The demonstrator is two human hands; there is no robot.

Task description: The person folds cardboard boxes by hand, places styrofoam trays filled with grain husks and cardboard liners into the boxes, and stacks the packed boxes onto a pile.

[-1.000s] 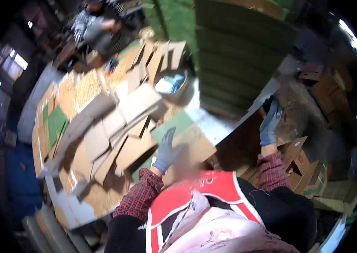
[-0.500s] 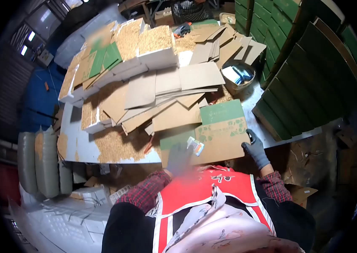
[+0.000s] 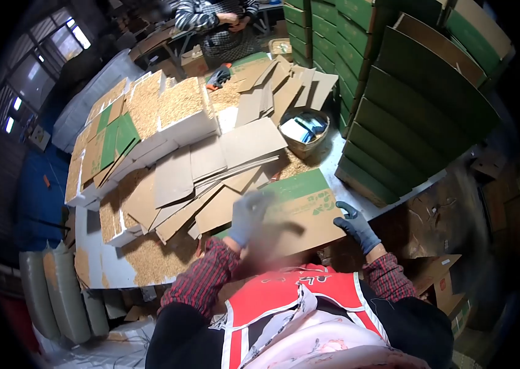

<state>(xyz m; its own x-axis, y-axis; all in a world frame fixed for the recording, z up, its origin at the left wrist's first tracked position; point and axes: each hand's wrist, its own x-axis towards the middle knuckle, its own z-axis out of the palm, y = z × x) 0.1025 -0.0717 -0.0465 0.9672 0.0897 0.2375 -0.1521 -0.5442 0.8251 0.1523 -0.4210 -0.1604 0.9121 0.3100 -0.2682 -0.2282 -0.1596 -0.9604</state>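
Left hand (image 3: 247,216) and right hand (image 3: 359,229) at a green-banded cardboard piece (image 3: 308,212)

The cardboard piece lies at the near edge of the table (image 3: 123,269), just in front of the wearer's red apron (image 3: 297,292); a green band runs along its far side, and a green print marks the brown part near the right hand. The right hand, in a grey-blue glove, is at the piece's right edge, thumb and fingers curved with a gap between them; whether they pinch the cardboard I cannot tell. The left hand, in a similar glove, is over the left part of the piece, blurred; whether it is open or closed I cannot tell.

Left of the piece lie overlapping flat cardboard sheets (image 3: 209,160); beyond them stand white boxes (image 3: 180,136) filled with a tan, shredded-looking material, green and brown cardboard flaps (image 3: 112,144) resting on top; a round basket (image 3: 305,147) with blue and white contents sits beyond the piece, near the tall stacks of green boxes (image 3: 416,92) to the right; across the table a co-worker (image 3: 223,37) in patterned sleeves has both hands together.
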